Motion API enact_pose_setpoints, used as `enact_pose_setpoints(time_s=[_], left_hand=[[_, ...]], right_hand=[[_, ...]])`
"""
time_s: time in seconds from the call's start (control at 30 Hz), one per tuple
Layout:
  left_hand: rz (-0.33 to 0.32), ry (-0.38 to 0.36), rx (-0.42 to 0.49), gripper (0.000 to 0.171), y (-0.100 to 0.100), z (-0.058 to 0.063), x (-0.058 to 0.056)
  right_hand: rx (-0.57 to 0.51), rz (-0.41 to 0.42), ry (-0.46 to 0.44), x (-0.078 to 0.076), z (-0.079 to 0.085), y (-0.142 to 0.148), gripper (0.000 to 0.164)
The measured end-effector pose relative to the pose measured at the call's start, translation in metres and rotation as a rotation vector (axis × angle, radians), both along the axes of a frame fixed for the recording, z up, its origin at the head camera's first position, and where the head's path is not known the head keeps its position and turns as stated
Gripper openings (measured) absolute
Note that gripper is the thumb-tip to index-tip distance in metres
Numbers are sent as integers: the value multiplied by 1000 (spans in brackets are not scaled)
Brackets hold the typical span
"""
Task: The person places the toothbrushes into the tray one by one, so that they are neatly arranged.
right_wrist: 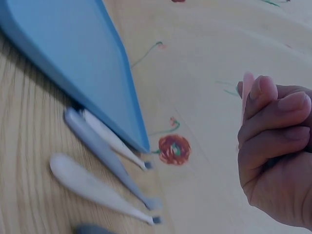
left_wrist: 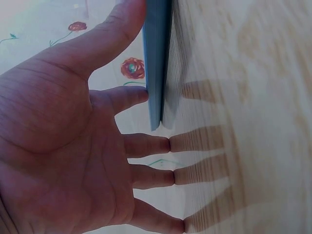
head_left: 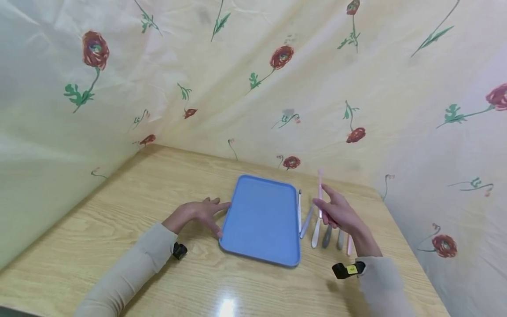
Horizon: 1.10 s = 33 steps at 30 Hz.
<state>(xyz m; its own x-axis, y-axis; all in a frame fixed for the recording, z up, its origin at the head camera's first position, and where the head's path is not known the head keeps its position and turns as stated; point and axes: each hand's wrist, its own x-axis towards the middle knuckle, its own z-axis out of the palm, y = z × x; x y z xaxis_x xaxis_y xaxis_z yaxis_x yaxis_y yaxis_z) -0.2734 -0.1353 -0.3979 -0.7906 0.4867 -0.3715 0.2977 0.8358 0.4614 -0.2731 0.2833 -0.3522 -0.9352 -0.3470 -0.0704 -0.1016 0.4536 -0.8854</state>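
The spread left hand (head_left: 202,214) touches the tray (head_left: 261,220), perhaps steadying it; the right hand (head_left: 338,212) pinches a pink brush (head_left: 320,190) above the worktop (head_left: 166,176), seemingly to avoid other brushes (head_left: 315,237).

Soft, even light fills the head view, where a white glare spot burns on the near part of the wooden table (head_left: 119,220) and muted shadows lie beside the sleeves (head_left: 128,264); the flowered cloth (head_left: 233,83) shows little contrast. The left wrist view is dimmer, its left hand (left_wrist: 68,141) shaded against paler cloth, dark finger shapes, shadow or reflection, falling across the tabletop. In the right wrist view, the tools (right_wrist: 97,189) look slightly blurred
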Motion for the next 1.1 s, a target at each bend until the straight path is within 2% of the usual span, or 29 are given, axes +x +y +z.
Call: enact_pose_setpoints(time_s=[0.43, 1.1], left_hand=[[12, 0, -2, 108, 0, -1, -2], [25, -13, 0, 109, 0, 0, -2]], right_hand=[[-54, 20, -52, -4, -10, -44, 80], [-122, 42, -57, -8, -20, -95, 73]])
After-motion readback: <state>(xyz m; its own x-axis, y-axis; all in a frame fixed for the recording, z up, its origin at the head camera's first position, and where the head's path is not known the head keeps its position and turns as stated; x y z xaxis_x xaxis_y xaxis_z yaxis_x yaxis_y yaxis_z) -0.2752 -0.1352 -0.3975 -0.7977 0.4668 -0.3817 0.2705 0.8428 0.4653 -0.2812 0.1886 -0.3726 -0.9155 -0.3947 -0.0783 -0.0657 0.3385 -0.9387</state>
